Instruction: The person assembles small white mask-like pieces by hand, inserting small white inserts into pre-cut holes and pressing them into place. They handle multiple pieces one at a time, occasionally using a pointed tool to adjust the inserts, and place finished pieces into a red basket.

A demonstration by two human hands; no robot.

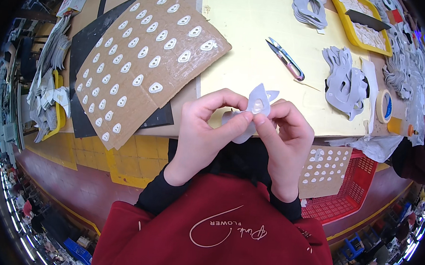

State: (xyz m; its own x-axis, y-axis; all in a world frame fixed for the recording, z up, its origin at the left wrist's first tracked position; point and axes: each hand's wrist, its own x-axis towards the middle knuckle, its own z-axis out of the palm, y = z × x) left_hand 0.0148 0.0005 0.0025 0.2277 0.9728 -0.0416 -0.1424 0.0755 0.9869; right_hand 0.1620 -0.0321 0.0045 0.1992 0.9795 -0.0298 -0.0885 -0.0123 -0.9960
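Observation:
Close together above the table's near edge, my left hand (206, 122) and my right hand (287, 133) pinch a soft grey cut-out piece (259, 94) with a pointed tip. A small whitish patch (258, 106) lies on its face, just above both thumbs. Thumbs and index fingers press on the piece from either side, and part of it hangs below my left fingers. At the left, a tilted cardboard sheet (198, 55) carries rows of small white oval pieces (139, 80) with holes. Beyond my hands, thread snips (285, 59) lie on the pale yellow sheet (239, 26).
Stacked grey cut-outs (345, 85) lie right of the snips, with another stack (309, 10) farther back. A divided yellow tray (374, 49) holds small pale pieces. Nearby are a tape roll (385, 106) and an amber bottle (399, 127). A red basket (354, 184) stands below the table's right side.

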